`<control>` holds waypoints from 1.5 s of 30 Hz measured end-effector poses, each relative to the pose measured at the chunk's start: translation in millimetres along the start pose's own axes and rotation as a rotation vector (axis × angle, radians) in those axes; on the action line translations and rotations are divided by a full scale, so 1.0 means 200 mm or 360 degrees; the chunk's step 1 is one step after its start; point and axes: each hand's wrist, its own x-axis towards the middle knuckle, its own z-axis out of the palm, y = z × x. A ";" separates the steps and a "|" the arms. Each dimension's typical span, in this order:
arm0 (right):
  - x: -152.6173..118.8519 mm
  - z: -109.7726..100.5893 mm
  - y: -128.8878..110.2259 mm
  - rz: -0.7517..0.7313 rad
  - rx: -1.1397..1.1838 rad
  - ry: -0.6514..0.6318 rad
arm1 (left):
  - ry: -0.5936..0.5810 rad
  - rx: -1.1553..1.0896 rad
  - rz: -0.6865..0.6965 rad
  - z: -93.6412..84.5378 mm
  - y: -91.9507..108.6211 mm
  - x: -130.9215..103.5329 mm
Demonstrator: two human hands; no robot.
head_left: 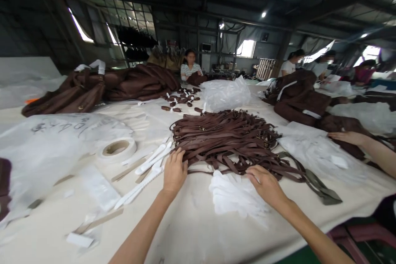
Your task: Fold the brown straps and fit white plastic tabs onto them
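Observation:
A wide pile of brown straps [216,136] with small brass-coloured metal fittings lies across the middle of the table. My left hand [175,172] rests at the pile's near left corner, its fingers stretched out and touching the straps. Beside it lie long white strips [136,192]. My right hand [266,185] is at the pile's near edge with fingers loosely bent and the thumb apart; nothing clearly shows in its grasp. Just below and left of it is a heap of thin white pieces [230,194]. An olive-green strap [320,187] extends to the right of the pile.
A white tape roll [117,148] and clear plastic bags [62,136] lie left. Brown bags [136,82] are heaped behind, near small brown loops [184,98]. A co-worker's hand [348,137] touches brown fabric at right. A person [190,68] sits opposite.

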 end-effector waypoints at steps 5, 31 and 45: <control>0.34 -0.01 0.08 -0.0001 -0.0185 0.0140 | -0.0067 0.0076 0.0176 0.03 0.12 0.24; 1.03 0.03 -0.02 -0.0461 -0.0670 -0.0179 | -0.0581 0.0487 0.0199 0.01 0.46 0.69; 0.95 -0.16 -0.23 -0.0741 -0.0766 -0.0464 | -0.0539 0.0158 0.0173 -0.47 0.46 0.70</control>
